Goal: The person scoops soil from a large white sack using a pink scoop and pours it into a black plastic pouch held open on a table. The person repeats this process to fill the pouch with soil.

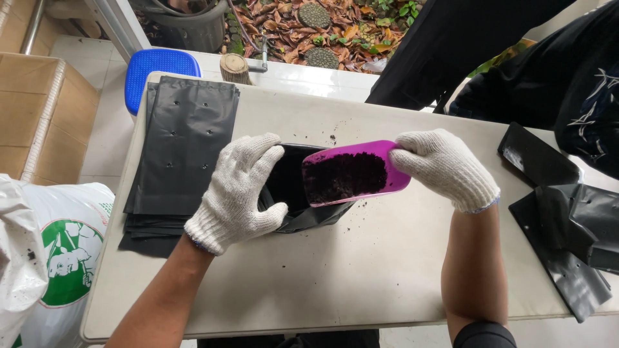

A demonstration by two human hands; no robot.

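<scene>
head view, one moment. two gloved hands in frame, both in white knit gloves. left hand [235, 190] grips the near rim of one open black plastic grow bag [303, 209], fingers curled together over the edge and thumb hooked on the inside, holding the mouth open; the bag stands near the middle of the pale table [361, 270]. right hand [445, 167] is clamped around the handle of one purple scoop [358, 174], fingers wrapped tight, handle itself hidden in the glove. scoop is tilted over the bag mouth, its front lip just above the opening, loaded with dark soil [345, 175]. a few soil crumbs lie scattered on the table beside the bag. one stack of flat black bags [184, 148] lies on the left part of the table, exact count in the stack cannot be told. loose black bags [561, 219] lie at the right edge, at least two. one blue stool [158, 71] stands beyond the far left corner, one white sack [55, 258] with a green print at lower left, one cardboard box [35, 109] at far left. one other person in dark clothes [516, 58] stands across the table, hands not visible.
</scene>
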